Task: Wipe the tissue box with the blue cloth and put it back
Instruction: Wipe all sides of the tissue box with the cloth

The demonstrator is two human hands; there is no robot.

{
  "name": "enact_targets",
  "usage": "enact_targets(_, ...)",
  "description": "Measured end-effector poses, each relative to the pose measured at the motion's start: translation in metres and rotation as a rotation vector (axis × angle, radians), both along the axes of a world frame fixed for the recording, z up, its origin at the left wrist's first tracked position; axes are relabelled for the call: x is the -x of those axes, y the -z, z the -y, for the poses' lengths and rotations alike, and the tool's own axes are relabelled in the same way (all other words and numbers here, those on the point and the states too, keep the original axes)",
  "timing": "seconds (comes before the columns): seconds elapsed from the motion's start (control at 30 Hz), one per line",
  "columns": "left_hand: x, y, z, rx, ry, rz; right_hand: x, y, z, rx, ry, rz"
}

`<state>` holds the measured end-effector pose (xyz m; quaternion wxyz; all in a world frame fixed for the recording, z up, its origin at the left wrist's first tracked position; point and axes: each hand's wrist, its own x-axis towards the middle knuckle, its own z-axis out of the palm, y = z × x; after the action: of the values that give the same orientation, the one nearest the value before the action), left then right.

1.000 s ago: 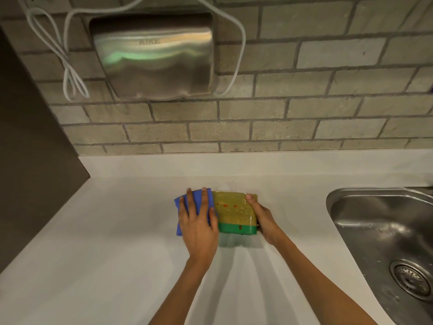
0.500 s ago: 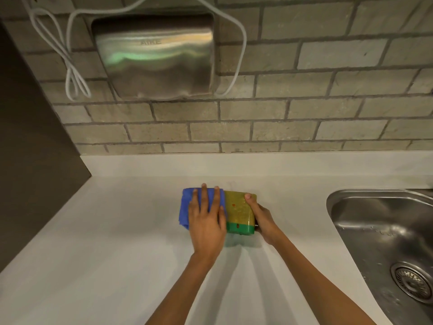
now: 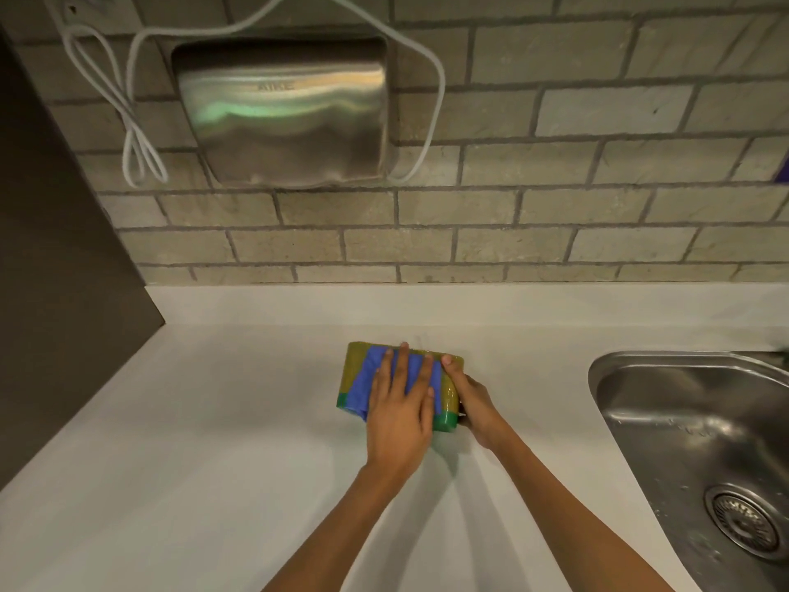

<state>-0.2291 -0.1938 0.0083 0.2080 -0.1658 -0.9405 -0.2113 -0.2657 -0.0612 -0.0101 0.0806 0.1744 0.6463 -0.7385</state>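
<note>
The tissue box lies on the white counter, a little below the middle of the frame. Its top is yellow-green and its near edge has a green band.

The blue cloth is spread on top of the box, and one corner of it hangs over the near edge at the left.

The left hand lies flat on the cloth, fingers stretched and a little spread, palm down. It presses the cloth against the box and does not close around anything.

The right hand is at the right end of the box. Its thumb is on the top right corner, and the other fingers seem to wrap around the right side, but they are mostly hidden, so I am not fully sure of this grip. Both forearms come in from the bottom of the frame.

At the right of the frame a steel sink is set in the counter, well apart from the box. Its drain is at the lower right.

In the upper part there is a brick wall. A metal hand dryer is fixed on it at the upper left, and a white cable hangs in loops beside it. A dark panel stands at the left edge.
</note>
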Motion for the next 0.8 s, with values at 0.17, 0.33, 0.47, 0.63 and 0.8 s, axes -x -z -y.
enact_targets(0.17,-0.001,0.009,0.030,0.076,-0.040,-0.034,-0.001,-0.001,-0.001,-0.011,-0.012,0.020)
enact_targets(0.33,0.004,-0.007,-0.006,-0.115,-0.201,0.093,-0.001,-0.002,0.006,-0.031,-0.007,0.009)
enact_targets(0.47,-0.021,0.007,-0.004,0.115,0.039,0.013,0.002,0.001,0.000,-0.060,-0.027,-0.012)
enact_targets(0.63,-0.005,0.008,0.029,0.023,-0.119,0.073,0.001,-0.001,0.002,-0.028,-0.027,0.006)
enact_targets(0.8,-0.010,-0.003,-0.001,-0.096,-0.170,0.165,0.004,0.003,0.007,-0.012,0.018,0.022)
